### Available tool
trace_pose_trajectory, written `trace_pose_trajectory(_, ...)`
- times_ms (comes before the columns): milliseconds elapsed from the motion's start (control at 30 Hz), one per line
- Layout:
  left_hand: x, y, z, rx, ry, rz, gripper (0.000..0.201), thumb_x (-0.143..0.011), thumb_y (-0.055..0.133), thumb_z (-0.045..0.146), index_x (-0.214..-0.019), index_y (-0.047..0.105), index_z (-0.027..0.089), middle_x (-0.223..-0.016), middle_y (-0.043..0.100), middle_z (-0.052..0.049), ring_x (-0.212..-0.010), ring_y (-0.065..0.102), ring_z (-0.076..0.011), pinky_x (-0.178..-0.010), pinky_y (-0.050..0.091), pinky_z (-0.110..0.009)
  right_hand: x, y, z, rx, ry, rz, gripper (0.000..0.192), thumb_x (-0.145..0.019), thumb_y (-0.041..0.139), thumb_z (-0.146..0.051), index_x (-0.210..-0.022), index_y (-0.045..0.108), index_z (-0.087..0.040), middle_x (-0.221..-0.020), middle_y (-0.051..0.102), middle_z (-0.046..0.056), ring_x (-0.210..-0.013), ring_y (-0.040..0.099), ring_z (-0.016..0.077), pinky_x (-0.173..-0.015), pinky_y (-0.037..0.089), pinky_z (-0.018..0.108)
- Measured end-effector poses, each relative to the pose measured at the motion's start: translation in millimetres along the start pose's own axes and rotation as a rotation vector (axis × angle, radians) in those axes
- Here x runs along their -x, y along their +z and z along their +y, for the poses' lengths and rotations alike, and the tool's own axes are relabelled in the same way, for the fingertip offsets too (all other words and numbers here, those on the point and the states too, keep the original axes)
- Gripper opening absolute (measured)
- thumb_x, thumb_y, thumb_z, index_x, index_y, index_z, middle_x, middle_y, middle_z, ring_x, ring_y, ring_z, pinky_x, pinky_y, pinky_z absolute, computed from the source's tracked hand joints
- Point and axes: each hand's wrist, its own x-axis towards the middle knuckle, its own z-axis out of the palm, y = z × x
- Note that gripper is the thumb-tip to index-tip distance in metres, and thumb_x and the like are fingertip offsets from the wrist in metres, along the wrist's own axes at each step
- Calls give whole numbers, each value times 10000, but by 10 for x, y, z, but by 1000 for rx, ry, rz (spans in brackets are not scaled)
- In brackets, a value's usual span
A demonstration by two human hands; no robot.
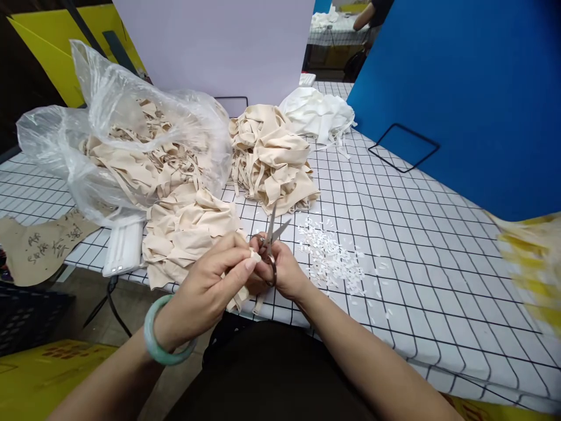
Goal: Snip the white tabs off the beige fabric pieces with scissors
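Observation:
My right hand (pixel 283 272) is closed around a pair of scissors (pixel 270 240), whose blades stand apart and point away from me. Close beside it, my left hand (pixel 214 275) pinches the end of a beige fabric strap (pixel 254 255) between thumb and fingers. More of the beige cloth hangs below both hands at the table's front edge. Behind my left hand a heap of beige fabric pieces (pixel 188 228) lies on the table. To the right of the scissors is a scatter of small white snippets (pixel 331 257).
A clear plastic bag (pixel 56 134) with beige pieces stands at the left. Further back are another beige pile (pixel 280 152) and white fabric (pixel 318 111). A white power strip (pixel 124 248) lies at the front left edge. Lilac (pixel 219 47) and blue boards (pixel 473 105) stand behind. Another person's arm (pixel 364 16) shows beyond.

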Motion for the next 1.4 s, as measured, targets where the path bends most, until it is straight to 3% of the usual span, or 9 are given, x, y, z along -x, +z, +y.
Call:
trace_pose_trajectory(67, -36, 56, -61, -39, 120, 119, 282, -958, 558, 334, -798, 725, 172, -1009, 578, -87, -965, 542, -205, -870, 476, -318, -11, 36, 64, -71, 51, -19, 502, -593, 898, -444, -791, 496, -218, -659, 480, -73, -540, 422, 73, -516, 367, 211)
trace_pose_trajectory(167, -91, 190, -233, 238, 40, 186, 333, -990, 484, 340, -767, 649, 156, -1046, 562, -76, -712, 505, -127, -659, 470, -276, 100, -14, 65, -3, 52, -4, 437, -685, 836, -481, -833, 522, -215, -716, 545, -38, -588, 496, 106, -560, 417, 246)
trace_pose_trajectory(267, -98, 348, -392, 313, -15, 227, 326, -1003, 469, 344, -782, 627, 163, -982, 526, -51, -620, 426, -97, -582, 413, -258, 355, -218, -93, 288, -27, 112, 351, -774, 773, -478, -892, 563, -223, -835, 611, 7, -729, 577, 165, -687, 480, 311)
trace_pose_trajectory(367, -73, 502, -463, 181, 39, 210, 335, -1015, 442, 358, -801, 628, 180, -940, 500, -63, -769, 500, -157, -636, 436, -276, 643, -430, -286, 677, -112, 248, 320, -811, 719, -517, -847, 580, -232, -850, 621, 30, -828, 583, 216, -779, 474, 367)
trace_pose_trajectory(467, -63, 638, -485, 92, 129, 159, 339, -1025, 402, 335, -807, 612, 182, -1042, 503, -94, -983, 526, -210, -745, 468, -303, 850, -512, -359, 1043, -126, 290, 397, -737, 766, -556, -718, 545, -228, -749, 608, 31, -752, 549, 222, -727, 443, 372)
trace_pose_trajectory(533, -69, 706, -499, 31, 195, 124, 318, -1028, 389, 297, -830, 610, 181, -1075, 500, -100, -1078, 505, -227, -855, 465, -332, 919, -505, -344, 1163, -131, 281, 429, -716, 777, -563, -686, 510, -228, -687, 603, 20, -674, 532, 201, -682, 426, 357)
trace_pose_trajectory(700, -83, 774, -531, -82, 302, 69, 321, -1029, 341, 264, -828, 577, 178, -1038, 496, -104, -1097, 487, -243, -910, 447, -366, 958, -476, -316, 1207, -170, 252, 438, -747, 759, -531, -652, 449, -236, -610, 593, -5, -583, 531, 166, -644, 406, 329)
trace_pose_trajectory(933, -66, 789, -549, -116, 301, 49, 298, -1025, 326, 214, -811, 530, 179, -1070, 493, -119, -1083, 478, -235, -877, 433, -362, 976, -494, -339, 1195, -136, 232, 431, -752, 756, -491, -628, 434, -233, -576, 585, -19, -569, 528, 157, -660, 406, 329)
trace_pose_trajectory(1400, -76, 808, -595, -118, 432, 25, 276, -1023, 356, 162, -900, 599, 209, -852, 574, -82, -1128, 454, -250, -923, 421, -411, 964, -474, -282, 1160, -143, 268, 426, -767, 732, -492, -598, 444, -227, -560, 558, -19, -560, 513, 144, -632, 411, 309)
